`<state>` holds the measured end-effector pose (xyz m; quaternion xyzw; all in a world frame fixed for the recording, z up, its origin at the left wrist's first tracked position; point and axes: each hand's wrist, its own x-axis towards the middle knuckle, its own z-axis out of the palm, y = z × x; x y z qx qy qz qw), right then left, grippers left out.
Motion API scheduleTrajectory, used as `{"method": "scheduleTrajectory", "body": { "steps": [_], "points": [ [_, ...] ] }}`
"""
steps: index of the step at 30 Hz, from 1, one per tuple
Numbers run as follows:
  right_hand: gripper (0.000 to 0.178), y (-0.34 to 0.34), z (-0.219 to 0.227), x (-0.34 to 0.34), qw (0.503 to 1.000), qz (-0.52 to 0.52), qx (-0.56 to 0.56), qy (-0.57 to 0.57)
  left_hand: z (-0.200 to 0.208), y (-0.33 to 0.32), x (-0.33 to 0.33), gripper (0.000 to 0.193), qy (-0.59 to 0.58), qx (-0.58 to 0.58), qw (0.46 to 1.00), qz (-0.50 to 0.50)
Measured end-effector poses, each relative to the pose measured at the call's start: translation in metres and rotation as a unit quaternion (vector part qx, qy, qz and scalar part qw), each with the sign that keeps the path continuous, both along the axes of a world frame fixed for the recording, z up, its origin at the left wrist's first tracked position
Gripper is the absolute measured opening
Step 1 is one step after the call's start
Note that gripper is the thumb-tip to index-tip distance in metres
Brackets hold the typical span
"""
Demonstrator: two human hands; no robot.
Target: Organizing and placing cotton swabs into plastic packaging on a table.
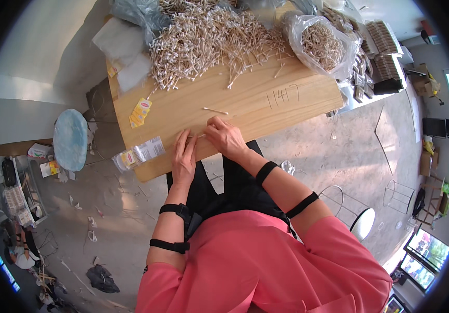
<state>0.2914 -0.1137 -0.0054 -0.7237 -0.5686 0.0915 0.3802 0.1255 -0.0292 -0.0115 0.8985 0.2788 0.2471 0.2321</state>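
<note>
- Location: one cotton swab (200,136) appears to lie between the fingertips of the two hands, close to the near edge of the desk (177,110); finger overlap hides most of it.
- Left hand (184,155): fingers close together, tips lowered at the desk surface. Grip on the swab cannot be confirmed.
- Right hand (224,137): fingers curled to a narrow pinch beside the left fingertips. Firmness of hold cannot be told.
- Handling (judged): very light; thin, fairly stiff stick that could snap if bent; soft tips that could fray or soil. Take hold at mid-stick, clear of the cotton.
- Count: two hands; one single swab (215,111) lying apart, beyond the right hand; one swab heap (198,44), too many pieces to count; one clear bag (292,39) of swabs, contents likewise uncountable.
- Count, left side: overlapping yellow cards (140,112), number unclear; clear packaging (140,153) at the desk edge, number of packets unclear.
</note>
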Motion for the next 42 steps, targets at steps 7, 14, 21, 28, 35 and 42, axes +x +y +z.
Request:
{"method": "scheduleTrajectory", "body": {
  "steps": [7, 14, 21, 28, 35, 42],
  "points": [
    [0.009, -0.001, 0.004, 0.005, 0.989, -0.133, -0.019, 0.062, 0.0, 0.006, -0.007, 0.022, -0.017, -0.039, 0.999, -0.032],
    [0.009, 0.002, -0.005, -0.002, 0.999, 0.013, -0.014, 0.036, 0.008, 0.021, 0.002, 0.019, 0.002, 0.034, 0.996, -0.083],
    [0.008, -0.002, 0.002, 0.012, 0.981, -0.172, 0.036, 0.081, 0.004, 0.011, 0.005, 0.019, -0.036, -0.014, 0.999, -0.024],
    [0.025, 0.053, 0.003, 0.104, 0.913, -0.39, -0.112, 0.04, -0.006, 0.014, 0.02, 0.015, 0.035, 0.05, 0.998, -0.032],
    [0.016, 0.051, -0.007, 0.09, 0.971, -0.22, -0.058, 0.069, -0.005, 0.013, 0.019, 0.017, 0.064, 0.051, 0.996, -0.023],
    [0.013, 0.01, -0.002, 0.061, 0.988, -0.135, -0.002, 0.081, -0.005, 0.015, 0.021, 0.015, 0.036, 0.035, 0.998, -0.027]
  ]
}}
